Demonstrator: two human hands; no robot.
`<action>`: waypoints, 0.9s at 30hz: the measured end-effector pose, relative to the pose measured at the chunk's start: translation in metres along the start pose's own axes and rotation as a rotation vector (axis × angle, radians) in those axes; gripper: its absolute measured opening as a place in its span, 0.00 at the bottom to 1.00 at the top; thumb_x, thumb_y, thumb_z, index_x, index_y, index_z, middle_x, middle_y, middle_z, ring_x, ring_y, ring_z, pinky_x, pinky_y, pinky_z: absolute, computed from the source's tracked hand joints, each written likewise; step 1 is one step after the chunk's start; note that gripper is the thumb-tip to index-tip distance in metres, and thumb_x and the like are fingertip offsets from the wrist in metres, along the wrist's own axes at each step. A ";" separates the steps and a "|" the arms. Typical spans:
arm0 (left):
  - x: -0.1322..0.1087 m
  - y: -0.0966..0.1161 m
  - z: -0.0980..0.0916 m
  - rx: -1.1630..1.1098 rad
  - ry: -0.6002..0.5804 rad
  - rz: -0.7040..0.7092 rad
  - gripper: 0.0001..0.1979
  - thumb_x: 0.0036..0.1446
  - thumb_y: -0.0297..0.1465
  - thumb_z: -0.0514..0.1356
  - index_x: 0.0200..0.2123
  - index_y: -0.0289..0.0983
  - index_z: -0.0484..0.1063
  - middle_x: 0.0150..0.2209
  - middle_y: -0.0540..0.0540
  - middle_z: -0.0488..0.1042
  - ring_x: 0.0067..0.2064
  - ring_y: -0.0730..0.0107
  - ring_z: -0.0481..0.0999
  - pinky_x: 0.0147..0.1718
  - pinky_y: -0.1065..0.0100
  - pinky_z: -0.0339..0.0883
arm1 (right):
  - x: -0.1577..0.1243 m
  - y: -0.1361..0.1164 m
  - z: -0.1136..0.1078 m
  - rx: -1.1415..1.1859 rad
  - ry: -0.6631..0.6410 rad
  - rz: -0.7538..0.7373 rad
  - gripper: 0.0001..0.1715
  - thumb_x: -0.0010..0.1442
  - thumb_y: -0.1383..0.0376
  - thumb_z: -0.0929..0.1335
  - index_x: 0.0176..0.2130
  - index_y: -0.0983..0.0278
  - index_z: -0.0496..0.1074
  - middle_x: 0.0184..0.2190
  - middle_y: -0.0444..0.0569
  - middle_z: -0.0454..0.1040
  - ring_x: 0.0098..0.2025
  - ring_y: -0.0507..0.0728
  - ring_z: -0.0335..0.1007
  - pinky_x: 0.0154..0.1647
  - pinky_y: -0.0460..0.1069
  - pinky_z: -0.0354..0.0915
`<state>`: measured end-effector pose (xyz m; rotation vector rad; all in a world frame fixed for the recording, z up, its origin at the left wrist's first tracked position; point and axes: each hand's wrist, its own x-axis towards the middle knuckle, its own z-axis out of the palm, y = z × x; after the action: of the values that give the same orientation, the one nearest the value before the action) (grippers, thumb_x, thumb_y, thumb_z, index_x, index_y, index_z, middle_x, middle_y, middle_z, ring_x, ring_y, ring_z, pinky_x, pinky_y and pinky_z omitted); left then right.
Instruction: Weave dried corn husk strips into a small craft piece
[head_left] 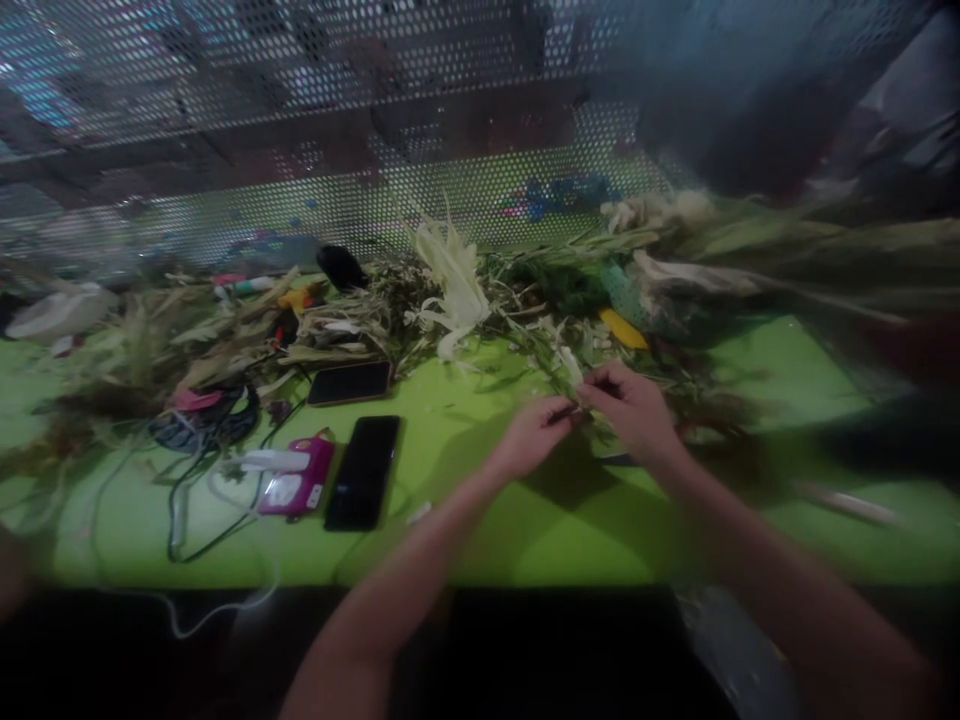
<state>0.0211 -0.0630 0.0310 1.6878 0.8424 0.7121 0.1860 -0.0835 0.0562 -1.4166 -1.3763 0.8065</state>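
"Forearms (420,580) nearest the cam, both reaching fwd over the green table (480,545); hands meet a bit right of ctr"

"OK, what's the R hand (634,405) got?"

"Thumb + fingertips pinched on a pale strip (571,365), husk-like, sticking up past them"

"And the L hand (534,437)?"

"Fingertips drawn together just beside the R ones; can't tell if they grip anything, pic's too dark + blurry"

"Where's the strip exactly?"

"Over the table nr the front of the plant scraps (397,290), w/ a yellow piece (622,328) behind it to the right"

"What else?"

"Big pale husk tuft (454,275) farther back, left of the strip. Black phone (363,472) beside a magenta box (319,465) w/ white plug (277,460) on it, second phone (349,384) just beyond. Perforated screen (360,200) at the back"
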 end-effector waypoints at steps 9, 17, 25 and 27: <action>-0.001 0.011 -0.003 -0.046 0.371 -0.044 0.11 0.63 0.34 0.54 0.39 0.37 0.77 0.35 0.47 0.66 0.39 0.68 0.65 0.40 0.68 0.60 | -0.005 -0.008 0.004 0.056 -0.107 0.164 0.17 0.56 0.51 0.71 0.34 0.62 0.71 0.23 0.42 0.69 0.20 0.50 0.61 0.21 0.46 0.58; -0.004 0.006 -0.004 -0.078 0.286 -0.096 0.15 0.61 0.30 0.55 0.46 0.41 0.78 0.39 0.46 0.69 0.41 0.67 0.67 0.45 0.66 0.62 | -0.001 0.000 0.010 0.367 -0.182 0.319 0.22 0.49 0.48 0.74 0.29 0.64 0.73 0.21 0.41 0.68 0.21 0.49 0.62 0.21 0.45 0.60; -0.006 0.014 -0.006 -0.248 0.147 -0.117 0.15 0.60 0.31 0.54 0.45 0.39 0.78 0.38 0.46 0.75 0.40 0.67 0.70 0.44 0.66 0.64 | -0.004 0.002 0.014 0.397 -0.062 0.300 0.21 0.46 0.50 0.76 0.28 0.64 0.72 0.21 0.41 0.66 0.21 0.47 0.58 0.19 0.43 0.57; -0.007 0.015 -0.006 -0.253 0.127 -0.167 0.17 0.59 0.31 0.53 0.49 0.40 0.76 0.37 0.48 0.75 0.37 0.69 0.69 0.42 0.67 0.63 | -0.005 0.003 0.016 0.404 -0.057 0.296 0.21 0.48 0.50 0.75 0.28 0.63 0.71 0.20 0.40 0.65 0.20 0.47 0.57 0.19 0.43 0.56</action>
<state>0.0156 -0.0680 0.0466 1.3419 0.9292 0.7819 0.1717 -0.0848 0.0480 -1.2949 -0.9809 1.2482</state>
